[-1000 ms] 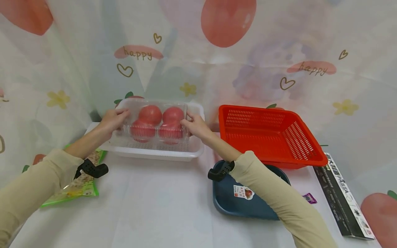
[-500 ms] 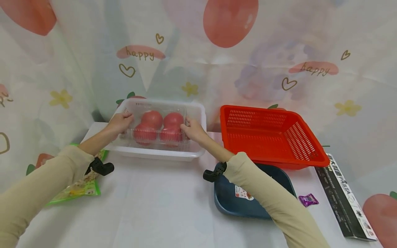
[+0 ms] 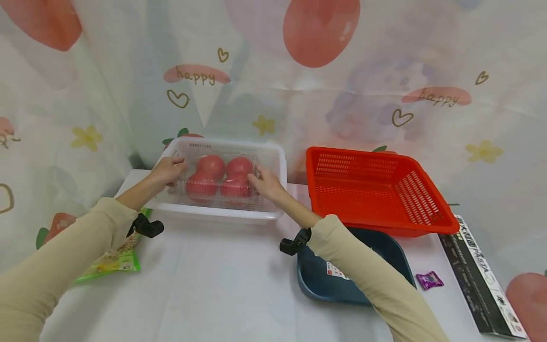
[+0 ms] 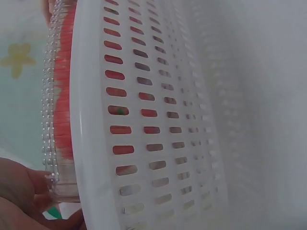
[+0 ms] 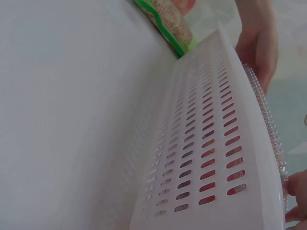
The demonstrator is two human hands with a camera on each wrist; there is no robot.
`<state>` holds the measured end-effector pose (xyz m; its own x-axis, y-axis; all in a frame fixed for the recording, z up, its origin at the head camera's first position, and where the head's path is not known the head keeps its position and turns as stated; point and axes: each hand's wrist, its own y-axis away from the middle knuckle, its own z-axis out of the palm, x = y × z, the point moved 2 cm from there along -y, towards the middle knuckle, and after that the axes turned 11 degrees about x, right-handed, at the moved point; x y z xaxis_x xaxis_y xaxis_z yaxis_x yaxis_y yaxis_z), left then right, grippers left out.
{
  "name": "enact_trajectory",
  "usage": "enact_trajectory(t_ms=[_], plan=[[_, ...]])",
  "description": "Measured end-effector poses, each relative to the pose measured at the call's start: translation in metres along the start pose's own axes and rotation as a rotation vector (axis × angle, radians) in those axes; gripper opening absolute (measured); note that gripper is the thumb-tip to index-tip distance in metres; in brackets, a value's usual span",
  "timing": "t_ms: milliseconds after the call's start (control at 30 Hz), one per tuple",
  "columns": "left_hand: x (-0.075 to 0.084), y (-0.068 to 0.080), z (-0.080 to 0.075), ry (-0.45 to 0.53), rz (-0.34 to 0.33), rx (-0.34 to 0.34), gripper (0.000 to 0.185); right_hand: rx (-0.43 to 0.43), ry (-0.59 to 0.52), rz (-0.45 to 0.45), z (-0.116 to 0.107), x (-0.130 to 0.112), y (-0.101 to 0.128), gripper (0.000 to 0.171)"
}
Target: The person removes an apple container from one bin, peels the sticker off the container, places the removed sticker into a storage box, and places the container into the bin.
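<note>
A clear plastic box [image 3: 201, 200] of red tomatoes [image 3: 211, 166] is inside the white slotted basket [image 3: 218, 214] at the back left. My left hand [image 3: 168, 171] grips the box's left end, with fingertips partly hidden. At the opposite end, my right hand [image 3: 269, 183] pinches the box between thumb and fingers. In the left wrist view, the box's ridged edge [image 4: 50, 105] shows above the basket rim [image 4: 84, 120]. The right wrist view catches both the left hand [image 5: 259, 52] and part of the right hand [image 5: 298, 191] beyond the basket wall [image 5: 192, 143].
A red basket [image 3: 363, 199] stands to the right, overlapping a dark blue tray [image 3: 316, 280] in front. Further right lie a purple wrapped sweet [image 3: 429, 280] and a long black-and-white box [image 3: 480, 280]. A green-edged bag [image 3: 124, 261] lies under my left forearm.
Both hands have lowered the tomato box further into the white basket, most of it in the first half second. The view has shifted slightly.
</note>
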<state>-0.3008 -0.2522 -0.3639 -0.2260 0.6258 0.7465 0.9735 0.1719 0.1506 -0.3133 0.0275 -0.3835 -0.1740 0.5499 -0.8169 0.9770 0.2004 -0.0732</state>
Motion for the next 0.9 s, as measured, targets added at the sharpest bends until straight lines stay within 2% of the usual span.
enact_trajectory(t_ms=[167, 333, 533, 700, 800, 900], plan=[[-0.0001, -0.0025, 0.0016, -0.010, -0.023, -0.034, 0.057, 0.027, 0.044, -0.032, 0.0015, 0.0003, 0.0001, 0.057], [-0.0008, -0.0031, 0.0015, 0.032, -0.052, -0.084, 0.058, 0.053, 0.091, -0.046, 0.0040, 0.0017, 0.0008, 0.057], [-0.0023, -0.0007, 0.0033, 0.033, -0.049, -0.098, 0.060, 0.027, 0.105, -0.031, 0.0063, 0.0017, 0.0028, 0.059], [0.0001, -0.0011, 0.0061, 0.018, -0.038, -0.090, 0.061, 0.013, 0.197, -0.078, 0.0069, -0.0005, 0.0019, 0.061], [0.0013, -0.0009, 0.0070, 0.016, -0.041, -0.092, 0.061, 0.005, 0.271, -0.113, 0.0078, -0.0021, 0.0018, 0.055], [0.0008, -0.0004, 0.0075, 0.013, -0.047, -0.095, 0.061, -0.022, 0.331, -0.110, 0.0083, -0.0034, 0.0028, 0.052]])
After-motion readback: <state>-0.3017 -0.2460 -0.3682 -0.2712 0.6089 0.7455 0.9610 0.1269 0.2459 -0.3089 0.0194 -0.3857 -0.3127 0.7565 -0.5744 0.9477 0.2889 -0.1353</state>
